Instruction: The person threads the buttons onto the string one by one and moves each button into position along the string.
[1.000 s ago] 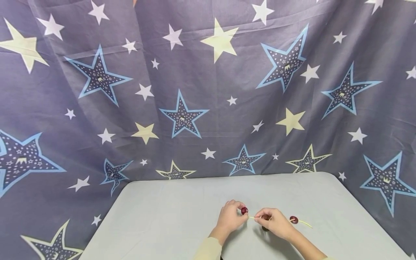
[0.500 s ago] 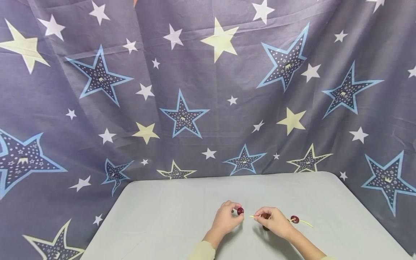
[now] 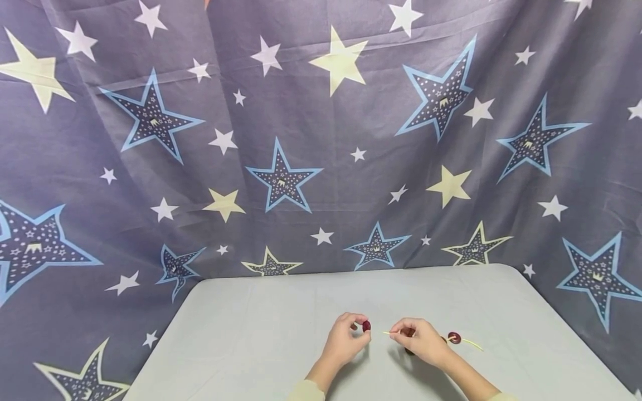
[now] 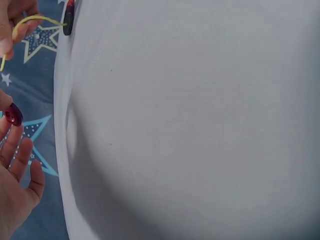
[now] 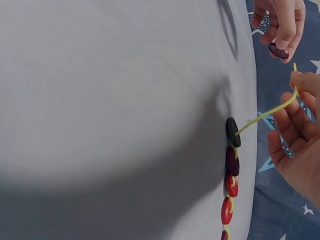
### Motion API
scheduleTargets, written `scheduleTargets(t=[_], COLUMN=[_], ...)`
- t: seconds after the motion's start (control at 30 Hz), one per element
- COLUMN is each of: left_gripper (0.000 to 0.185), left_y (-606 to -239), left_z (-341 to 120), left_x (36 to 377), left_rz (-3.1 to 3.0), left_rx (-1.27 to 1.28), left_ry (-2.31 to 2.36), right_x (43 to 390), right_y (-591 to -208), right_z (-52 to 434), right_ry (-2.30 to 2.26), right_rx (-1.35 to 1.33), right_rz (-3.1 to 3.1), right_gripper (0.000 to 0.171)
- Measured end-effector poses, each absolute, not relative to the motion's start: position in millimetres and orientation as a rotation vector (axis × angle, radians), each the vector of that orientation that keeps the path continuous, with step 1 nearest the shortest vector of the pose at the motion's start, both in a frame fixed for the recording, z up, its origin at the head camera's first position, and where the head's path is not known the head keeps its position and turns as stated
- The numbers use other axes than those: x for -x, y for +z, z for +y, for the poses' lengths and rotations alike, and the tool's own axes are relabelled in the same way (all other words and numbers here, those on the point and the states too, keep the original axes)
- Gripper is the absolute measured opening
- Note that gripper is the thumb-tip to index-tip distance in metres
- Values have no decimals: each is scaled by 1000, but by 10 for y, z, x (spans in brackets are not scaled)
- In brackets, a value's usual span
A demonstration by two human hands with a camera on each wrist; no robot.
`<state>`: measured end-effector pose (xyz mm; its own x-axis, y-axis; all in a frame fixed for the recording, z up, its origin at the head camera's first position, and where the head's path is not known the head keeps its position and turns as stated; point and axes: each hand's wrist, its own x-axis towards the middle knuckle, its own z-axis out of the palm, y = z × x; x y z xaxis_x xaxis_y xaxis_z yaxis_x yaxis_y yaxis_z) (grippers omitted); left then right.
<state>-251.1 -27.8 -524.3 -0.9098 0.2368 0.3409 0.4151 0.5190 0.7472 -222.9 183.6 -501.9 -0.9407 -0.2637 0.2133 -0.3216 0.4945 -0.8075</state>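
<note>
A dark red button (image 3: pixel 366 325) sits low and just right of centre in the head view, pinched at the fingertips of the left hand (image 3: pixel 346 340), a short gap away from the free tip of a yellow cord (image 3: pixel 388 333). That tip sticks out to the left from the right hand (image 3: pixel 418 341), which pinches the cord between thumb and forefinger with the other fingers loosely curled. The button is not yet on the cord. Judging by the right wrist view, several buttons are already threaded: a row of strung buttons (image 5: pixel 231 170), dark at the top and red lower down, lies on the pale tabletop (image 3: pixel 261 328) at the lower middle of that frame, with the cord rising from the topmost one to the fingers. In the head view one red strung button (image 3: pixel 453 337) shows just right of the right hand, with the cord's tail trailing farther right. So the stringing looks partly done, with this button still to go on. Both grips are narrow fingertip pinches, each closed on its own piece. Behind the tabletop hangs a blue-grey star-printed cloth (image 3: pixel 301 139).
</note>
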Motion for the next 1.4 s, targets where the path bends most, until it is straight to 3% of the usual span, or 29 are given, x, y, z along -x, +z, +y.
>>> scheduleTargets(t=[1.13,1.4], left_gripper=[26,26], left_y=[-5281,-5028], left_z=[-171,-151], left_x=[2346,2169], left_rz=[-2320,-2296], left_rx=[398,441], left_ry=[-2052,-2107], right_x=[2245,2251], right_y=[-5046,-5051], right_z=[1715,1710], right_ry=[1471,1461], right_rx=[-556,-563], right_rz=[-2588,-2586], right_gripper=[6,5])
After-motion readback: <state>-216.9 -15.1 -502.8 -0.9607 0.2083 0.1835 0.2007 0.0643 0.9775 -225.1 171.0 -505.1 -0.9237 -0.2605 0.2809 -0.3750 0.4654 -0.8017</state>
